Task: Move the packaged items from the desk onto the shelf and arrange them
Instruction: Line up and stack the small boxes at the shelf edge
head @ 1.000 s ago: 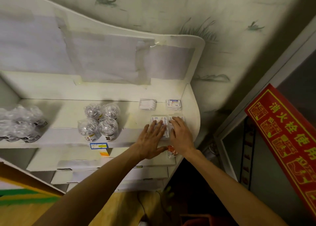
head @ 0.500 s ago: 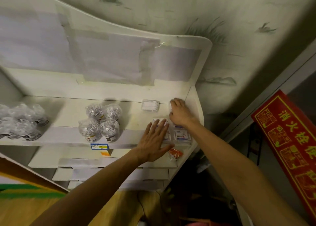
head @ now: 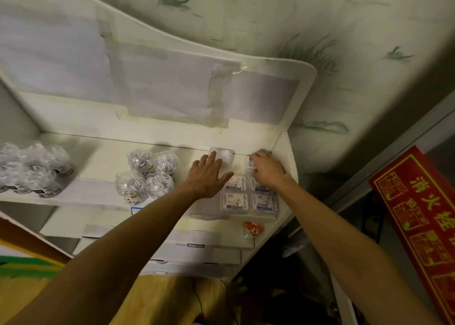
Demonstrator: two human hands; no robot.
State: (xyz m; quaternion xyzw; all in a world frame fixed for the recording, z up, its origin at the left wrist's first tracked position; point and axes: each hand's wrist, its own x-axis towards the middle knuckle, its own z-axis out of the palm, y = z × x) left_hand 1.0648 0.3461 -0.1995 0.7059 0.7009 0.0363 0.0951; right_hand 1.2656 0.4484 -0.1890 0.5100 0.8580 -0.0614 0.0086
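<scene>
Both hands at the small flat clear-wrapped packets (head: 250, 195) on the white shelf (head: 98, 189).
Right hand (head: 267, 170), grip curled round a rear-corner packet; left hand (head: 206, 174) flat, fingers spread, touching a white packet (head: 225, 154). Clear round tubs (head: 147, 174) stand left.

Flat printed packets (head: 249, 198) lie gridded on white shelf (head: 103, 162).

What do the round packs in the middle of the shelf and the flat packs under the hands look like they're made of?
The round packs look like clear, glossy plastic, crinkled with bright glints; contents unclear. The flat packs look like clear plastic wrap or shells over printed white cards: shiny edges, blue and red print. The shelf looks like white painted board, matte.
</scene>
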